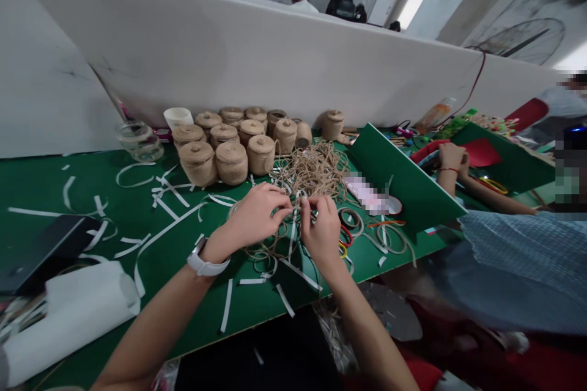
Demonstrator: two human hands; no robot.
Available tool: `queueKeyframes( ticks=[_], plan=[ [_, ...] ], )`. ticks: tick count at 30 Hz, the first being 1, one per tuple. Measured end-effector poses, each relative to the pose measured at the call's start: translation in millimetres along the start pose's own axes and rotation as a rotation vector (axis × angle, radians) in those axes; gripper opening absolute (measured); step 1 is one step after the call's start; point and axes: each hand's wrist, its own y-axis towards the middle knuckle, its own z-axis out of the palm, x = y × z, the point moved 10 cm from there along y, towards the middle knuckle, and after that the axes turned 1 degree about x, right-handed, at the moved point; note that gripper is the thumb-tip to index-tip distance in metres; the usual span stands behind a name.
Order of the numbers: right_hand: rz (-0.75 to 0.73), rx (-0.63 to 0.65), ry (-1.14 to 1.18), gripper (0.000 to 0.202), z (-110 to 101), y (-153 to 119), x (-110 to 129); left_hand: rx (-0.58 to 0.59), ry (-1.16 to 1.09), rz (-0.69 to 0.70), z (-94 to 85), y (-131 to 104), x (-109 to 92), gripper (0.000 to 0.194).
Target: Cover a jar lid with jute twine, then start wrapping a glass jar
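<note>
My left hand [259, 214], with a white watch [207, 259] on its wrist, is closed in a pinch above the green table. Close by on the right, my right hand [323, 229] pinches too, thumb against fingers. Something small and pale shows between the fingertips of both hands; its kind is too small to tell. Just behind them lies a heap of brown twine [316, 168]. Below the hands are loose twine loops and white paper strips [300, 273]. Scissors with red and yellow handles [346, 236] and a tape roll [359, 220] lie beside my right hand.
Several twine-covered lidded jars [232, 164] stand at the back left, near a glass jar [140, 142]. A white roll [92, 299] and a dark box [48, 250] lie left. A green board [406, 183] separates a co-worker's hands [452, 162] on the right.
</note>
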Motion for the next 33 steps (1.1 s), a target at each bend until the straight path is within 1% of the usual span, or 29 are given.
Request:
queueKeyframes(
  ticks=[2,6,8,10,13,16,18,20,23,25,28,30,32,33],
  plan=[
    [0.055,-0.010,0.008,0.021,3.2,0.6,-8.0,0.012,0.018,0.019,2.2,0.7,-2.0,0.015],
    [0.163,-0.054,0.071,0.022,7.8,-2.5,-22.5,0.073,0.057,0.029,9.7,1.0,-1.4,0.016],
    [0.178,-0.057,0.131,0.023,8.3,-4.1,-24.1,0.106,0.032,0.014,10.0,-0.3,0.7,0.018],
    [0.192,-0.023,0.208,0.025,8.8,-4.9,-23.1,0.121,-0.039,-0.015,5.6,-1.9,2.6,0.021],
    [0.275,0.022,0.325,0.029,6.9,-7.0,-24.2,0.069,-0.126,-0.062,-7.6,-3.0,4.1,0.022],
    [0.367,0.003,0.413,0.032,3.7,-10.2,-26.5,0.003,-0.160,-0.121,-13.2,-2.2,8.2,0.028],
    [0.413,-0.009,0.467,0.033,5.6,-12.8,-28.2,-0.056,-0.160,-0.164,-13.3,-1.5,12.8,0.029],
    [0.459,-0.017,0.541,0.033,10.9,-16.0,-31.4,-0.088,-0.152,-0.173,-10.1,-0.6,14.3,0.025],
    [0.532,-0.014,0.662,0.033,22.2,-21.9,-38.0,-0.054,-0.125,-0.158,-1.1,0.8,12.0,0.017],
    [0.574,-0.008,0.734,0.033,29.5,-26.0,-41.7,-0.041,-0.093,-0.161,0.8,1.0,11.1,0.016],
    [0.584,0.035,0.785,0.033,38.8,-29.8,-41.1,-0.065,-0.069,-0.167,-2.4,1.0,11.2,0.014],
    [0.550,0.093,0.743,0.032,42.9,-30.3,-36.9,-0.086,-0.072,-0.164,-4.9,1.0,12.5,0.013],
    [0.499,0.109,0.665,0.031,41.2,-29.3,-33.5,-0.092,-0.073,-0.146,-6.2,0.9,13.2,0.013],
    [0.476,0.089,0.630,0.030,37.4,-28.2,-33.0,-0.087,-0.076,-0.134,-6.3,0.9,13.3,0.013]
  ],
)
